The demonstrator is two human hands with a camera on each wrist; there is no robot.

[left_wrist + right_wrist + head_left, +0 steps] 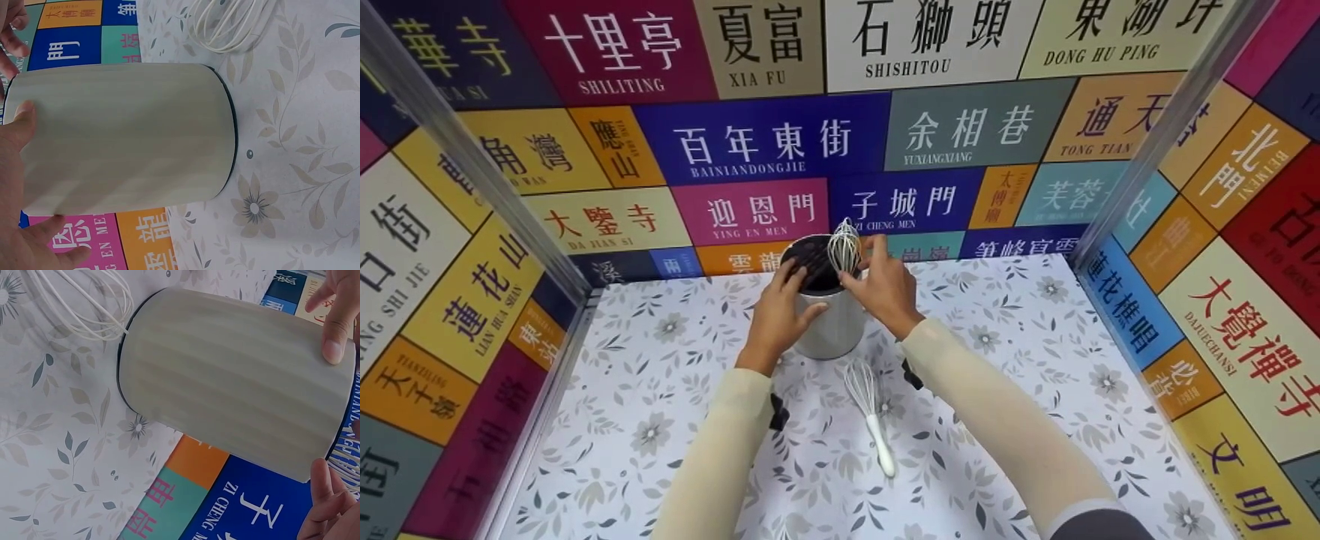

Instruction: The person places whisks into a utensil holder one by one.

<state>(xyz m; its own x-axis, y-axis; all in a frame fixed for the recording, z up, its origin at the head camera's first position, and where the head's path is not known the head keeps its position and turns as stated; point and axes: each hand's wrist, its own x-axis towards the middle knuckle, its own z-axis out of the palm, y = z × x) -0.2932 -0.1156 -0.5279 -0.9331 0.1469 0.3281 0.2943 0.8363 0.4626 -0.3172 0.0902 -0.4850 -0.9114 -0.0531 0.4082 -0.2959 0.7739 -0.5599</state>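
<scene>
A pale grey cylindrical container (831, 330) with a dark interior stands upright toward the back of the table. My left hand (784, 311) holds it by the left side of the rim, its thumb (25, 121) against the outer wall. At the right side of the rim, my right hand (889, 289) pinches a whisk (845, 246) between thumb and forefinger. That whisk's wire loops point up over the opening, and its lower end is hidden. A second whisk (877, 435), with a white handle, lies on the table in front of the container, between the forearms.
The table (660, 375) has a white floral cover. Behind it rises a wall (765, 142) of coloured panels with Chinese place names, and similar panels flank both sides. Metal posts (1147, 135) stand at the back corners.
</scene>
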